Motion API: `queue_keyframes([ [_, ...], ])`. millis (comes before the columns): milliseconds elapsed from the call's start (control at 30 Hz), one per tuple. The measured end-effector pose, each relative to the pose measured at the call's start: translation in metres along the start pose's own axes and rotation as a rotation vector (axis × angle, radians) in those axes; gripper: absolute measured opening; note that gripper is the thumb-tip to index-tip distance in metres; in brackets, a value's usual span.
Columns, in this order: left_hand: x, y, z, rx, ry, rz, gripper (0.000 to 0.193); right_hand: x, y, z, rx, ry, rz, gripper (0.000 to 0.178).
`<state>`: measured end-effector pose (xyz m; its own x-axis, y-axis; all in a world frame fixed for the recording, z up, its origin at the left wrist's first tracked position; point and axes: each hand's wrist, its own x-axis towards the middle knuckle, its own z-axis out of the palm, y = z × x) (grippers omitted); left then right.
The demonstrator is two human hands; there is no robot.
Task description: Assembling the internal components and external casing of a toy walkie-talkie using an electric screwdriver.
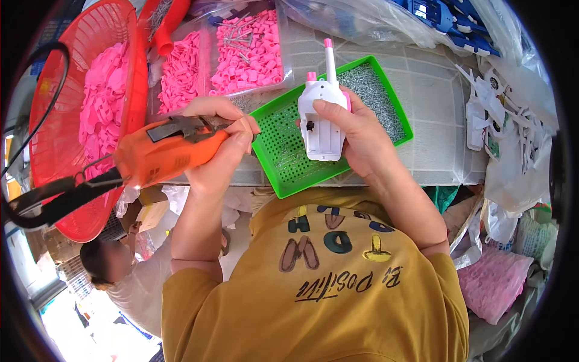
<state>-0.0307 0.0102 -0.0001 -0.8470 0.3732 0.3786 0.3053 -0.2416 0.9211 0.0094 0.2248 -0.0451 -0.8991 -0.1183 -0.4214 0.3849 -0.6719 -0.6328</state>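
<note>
One toy walkie-talkie (pixel 317 108), antenna (pixel 330 63) fitted, compartment (pixel 325 137) apparently uncovered, occupies the right hand's (pixel 367 136) curled fingers; the left hand's (pixel 211 148), at nine o'clock, encircle an electric screwdriver (pixel 166 154).

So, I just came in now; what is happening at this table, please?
A person is holding an orange power tool in the left grip and a white handset with a pink-tipped antenna in the right grip. The handset is above a green tray of small metal screws, its open recess in view; the tool is apart from it. Small pink parts lie farther back, and a red basket of pink pieces stands at left.
</note>
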Motion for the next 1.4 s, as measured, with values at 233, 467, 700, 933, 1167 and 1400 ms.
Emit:
queue_keyframes([
  [233, -0.009, -0.008, -0.011, 0.049, 0.072, -0.001, 0.03, 0.005, 0.006, -0.005, -0.031, -0.014, -0.031, 0.05],
  [467, -0.014, -0.015, -0.022, -0.08, 0.045, 0.037, 0.031, 0.003, 0.003, -0.003, -0.01, -0.019, -0.013, 0.048],
  [700, -0.013, -0.006, -0.013, -0.013, 0.038, 0.064, 0.03, 0.004, 0.003, -0.006, 0.018, -0.002, -0.011, 0.047],
  [933, 0.005, 0.034, 0.022, -0.122, -0.013, 0.165, 0.028, 0.007, 0.005, -0.007, 0.029, -0.003, -0.01, 0.044],
  [1167, 0.016, 0.025, 0.042, -0.158, -0.244, 0.142, 0.03, 0.003, 0.0, -0.002, 0.077, 0.022, 0.007, 0.047],
  [1400, 0.009, 0.012, 0.047, -0.162, -0.143, 0.063, 0.034, 0.001, -0.001, -0.002, 0.077, 0.003, -0.017, 0.05],
])
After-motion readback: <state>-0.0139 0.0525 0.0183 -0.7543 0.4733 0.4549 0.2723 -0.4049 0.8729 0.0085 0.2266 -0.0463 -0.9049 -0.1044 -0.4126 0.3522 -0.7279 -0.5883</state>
